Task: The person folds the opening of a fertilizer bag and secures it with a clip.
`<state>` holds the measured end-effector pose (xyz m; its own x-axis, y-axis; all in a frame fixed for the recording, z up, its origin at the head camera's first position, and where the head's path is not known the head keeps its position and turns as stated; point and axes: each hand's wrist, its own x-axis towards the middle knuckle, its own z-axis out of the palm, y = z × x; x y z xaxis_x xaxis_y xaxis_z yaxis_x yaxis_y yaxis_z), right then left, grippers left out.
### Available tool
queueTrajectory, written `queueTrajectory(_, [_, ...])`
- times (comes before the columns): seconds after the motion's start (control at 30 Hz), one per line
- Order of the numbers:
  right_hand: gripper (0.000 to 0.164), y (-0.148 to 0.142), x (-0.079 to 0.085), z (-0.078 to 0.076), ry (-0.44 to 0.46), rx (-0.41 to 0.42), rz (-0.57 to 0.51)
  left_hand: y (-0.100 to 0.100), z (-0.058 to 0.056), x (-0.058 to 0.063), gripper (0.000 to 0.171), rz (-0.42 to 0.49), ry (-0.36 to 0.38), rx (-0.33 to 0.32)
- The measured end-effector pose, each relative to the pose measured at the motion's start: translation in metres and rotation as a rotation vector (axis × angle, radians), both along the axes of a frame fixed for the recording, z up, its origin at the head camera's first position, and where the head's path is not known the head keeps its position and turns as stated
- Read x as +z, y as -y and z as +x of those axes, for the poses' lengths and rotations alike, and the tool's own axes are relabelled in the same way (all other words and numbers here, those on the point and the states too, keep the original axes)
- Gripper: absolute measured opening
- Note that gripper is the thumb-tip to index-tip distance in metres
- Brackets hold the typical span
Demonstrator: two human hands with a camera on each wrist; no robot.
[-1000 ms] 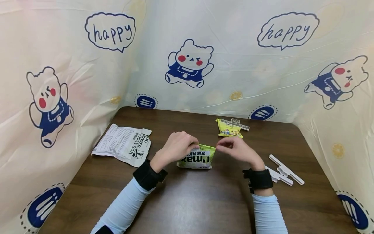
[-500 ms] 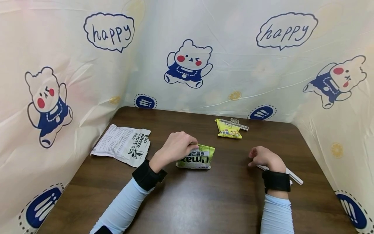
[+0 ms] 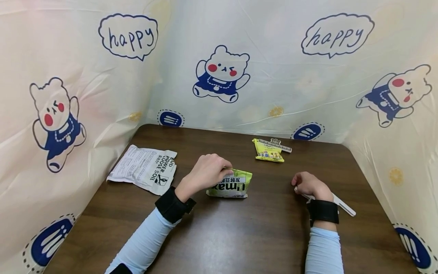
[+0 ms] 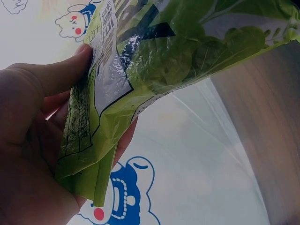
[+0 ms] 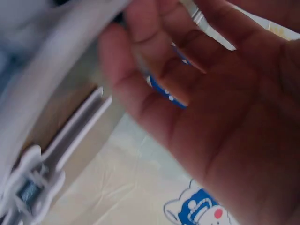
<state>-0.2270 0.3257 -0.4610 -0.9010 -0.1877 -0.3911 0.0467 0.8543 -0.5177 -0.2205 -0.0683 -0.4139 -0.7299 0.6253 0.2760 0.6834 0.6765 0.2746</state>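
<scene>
My left hand (image 3: 211,170) pinches the top edge of a small green and white packet (image 3: 236,186) with "Umax" print, which stands on the table. In the left wrist view the thumb presses on the front of the packet (image 4: 154,61), with fingers behind it. On the right, my right hand (image 3: 312,184) has its fingers curled at a white spring bag clip (image 3: 299,191), whose end shows by the fingertips. That clip (image 5: 51,70) is large and blurred in the right wrist view. A second white clip (image 3: 345,206) lies under and beyond the hand, its metal spring visible in the wrist view.
A white soil bag (image 3: 143,169) lies at the left of the brown table (image 3: 219,243). Toward the back right is a yellow packet (image 3: 268,153) with a ruler-patterned clip (image 3: 275,145) on it. Patterned curtains (image 3: 273,68) surround the table.
My right hand has left the packet's right corner and moved right to the white clips, where one clip's end now shows at the fingertips. The left hand keeps its hold on the packet.
</scene>
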Motion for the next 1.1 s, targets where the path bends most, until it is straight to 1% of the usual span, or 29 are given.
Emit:
queueTrajectory(0.1, [0.019, 0.005, -0.004, -0.006, -0.087, 0.021, -0.016, 0.0, 0.0, 0.0, 0.009, 0.001, 0.004, 0.002])
queueTrajectory(0.17, [0.021, 0.007, -0.004, -0.007, -0.113, 0.01, -0.023, 0.0, 0.0, 0.0, 0.008, 0.006, 0.006, 0.0])
queueTrajectory(0.27, [0.024, 0.006, 0.0, -0.004, -0.09, -0.005, -0.033, -0.001, 0.0, -0.001, 0.009, 0.005, 0.008, -0.004])
queueTrajectory(0.4, [0.024, -0.001, 0.007, 0.002, -0.005, 0.008, -0.07, 0.0, 0.0, -0.001, 0.009, -0.003, 0.01, -0.001])
queueTrajectory(0.5, [0.024, -0.005, 0.005, 0.004, 0.031, 0.016, -0.092, 0.0, 0.0, 0.0, 0.009, -0.002, 0.01, -0.003])
queueTrajectory(0.57, [0.023, -0.007, 0.002, 0.003, 0.033, 0.022, -0.087, 0.0, 0.0, -0.001, 0.009, -0.003, 0.011, -0.005])
queueTrajectory(0.67, [0.021, -0.005, -0.004, 0.001, -0.015, 0.025, -0.062, 0.0, 0.001, -0.001, 0.009, -0.001, 0.014, -0.008])
queueTrajectory(0.8, [0.015, 0.0, -0.011, -0.002, -0.132, 0.028, -0.038, 0.001, 0.002, -0.001, 0.009, -0.001, 0.019, -0.008])
queueTrajectory(0.93, [0.007, 0.003, -0.01, -0.004, -0.211, -0.003, -0.051, 0.001, 0.001, 0.0, 0.009, 0.003, 0.019, -0.008])
queueTrajectory(1.0, [0.015, 0.001, -0.006, -0.003, -0.218, -0.014, -0.054, 0.001, 0.001, 0.0, 0.009, 0.004, 0.019, -0.009])
queueTrajectory(1.07, [0.025, -0.002, -0.003, -0.001, -0.18, -0.02, -0.063, 0.001, 0.001, 0.001, 0.009, 0.003, 0.019, -0.011])
queueTrajectory(1.1, [0.029, -0.003, -0.001, 0.001, -0.153, -0.005, -0.071, 0.001, 0.001, 0.001, 0.009, 0.003, 0.02, -0.013])
